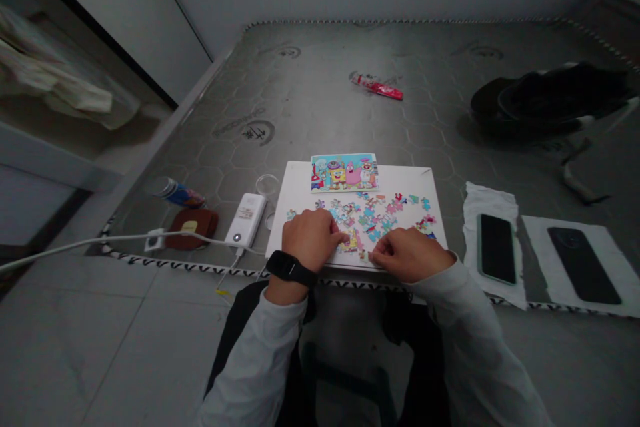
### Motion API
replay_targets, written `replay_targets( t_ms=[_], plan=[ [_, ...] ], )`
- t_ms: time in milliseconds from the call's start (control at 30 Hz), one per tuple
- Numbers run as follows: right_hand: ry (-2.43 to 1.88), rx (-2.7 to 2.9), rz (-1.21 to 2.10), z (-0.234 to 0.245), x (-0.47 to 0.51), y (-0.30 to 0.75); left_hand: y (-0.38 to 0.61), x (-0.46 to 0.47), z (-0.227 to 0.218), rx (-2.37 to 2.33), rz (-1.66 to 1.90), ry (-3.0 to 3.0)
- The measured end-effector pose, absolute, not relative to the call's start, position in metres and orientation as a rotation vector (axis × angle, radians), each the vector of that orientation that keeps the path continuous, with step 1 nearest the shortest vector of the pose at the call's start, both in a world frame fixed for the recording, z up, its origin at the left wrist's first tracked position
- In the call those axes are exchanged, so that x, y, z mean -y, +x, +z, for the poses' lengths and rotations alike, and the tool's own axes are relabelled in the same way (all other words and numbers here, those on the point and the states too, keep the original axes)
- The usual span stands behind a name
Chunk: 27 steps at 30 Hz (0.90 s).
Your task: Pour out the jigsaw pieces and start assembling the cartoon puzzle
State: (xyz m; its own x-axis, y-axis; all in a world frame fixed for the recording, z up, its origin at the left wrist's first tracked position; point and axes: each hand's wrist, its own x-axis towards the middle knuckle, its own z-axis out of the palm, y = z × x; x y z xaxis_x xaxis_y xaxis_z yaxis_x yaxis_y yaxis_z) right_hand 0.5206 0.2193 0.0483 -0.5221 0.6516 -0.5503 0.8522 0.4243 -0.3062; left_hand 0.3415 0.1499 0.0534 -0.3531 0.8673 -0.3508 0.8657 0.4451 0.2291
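Loose jigsaw pieces (373, 217) in blue, pink and other colours lie scattered over a white board (400, 180). Near its front edge, a small yellowish and pink cluster of pieces (353, 240) sits between my hands. My left hand (310, 240), with a black watch on the wrist, rests on the board, fingers curled and thumb tip beside the cluster; whatever is under the fingers is hidden. My right hand (413, 253) is closed in a pinch at a small puzzle piece (364, 255) by the front edge. A colourful cartoon picture card (345, 173) lies at the board's back.
Left of the board are a white power bank (246, 220) with a cable, a brown case (193, 227) and a blue can (181, 193). To the right, two phones (496, 249) lie on white paper. Behind are a red packet (377, 87) and a dark bag-like object (550, 103).
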Motion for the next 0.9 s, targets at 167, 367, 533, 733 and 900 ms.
replay_targets(
  t_ms=[167, 367, 533, 733, 900],
  plan=[
    [1.290, -2.376, -0.842, 0.049, -0.223, 0.525, 0.343, -0.147, 0.056, -2.272, -0.050, 1.478],
    [1.285, -2.403, -0.886, 0.052, -0.224, 0.529, 0.350, -0.144, 0.058, -2.235, -0.153, 1.560],
    [1.225, -2.418, -0.884, 0.050, -0.225, 0.529, 0.351, -0.145, 0.059, -2.298, -0.076, 1.554],
    [1.085, -2.400, -0.860, 0.047, -0.218, 0.521, 0.351, -0.149, 0.056, -2.290, -0.089, 1.524],
    [1.099, -2.455, -0.707, 0.046, -0.209, 0.512, 0.350, -0.152, 0.050, -2.302, 0.006, 1.503]
  ],
)
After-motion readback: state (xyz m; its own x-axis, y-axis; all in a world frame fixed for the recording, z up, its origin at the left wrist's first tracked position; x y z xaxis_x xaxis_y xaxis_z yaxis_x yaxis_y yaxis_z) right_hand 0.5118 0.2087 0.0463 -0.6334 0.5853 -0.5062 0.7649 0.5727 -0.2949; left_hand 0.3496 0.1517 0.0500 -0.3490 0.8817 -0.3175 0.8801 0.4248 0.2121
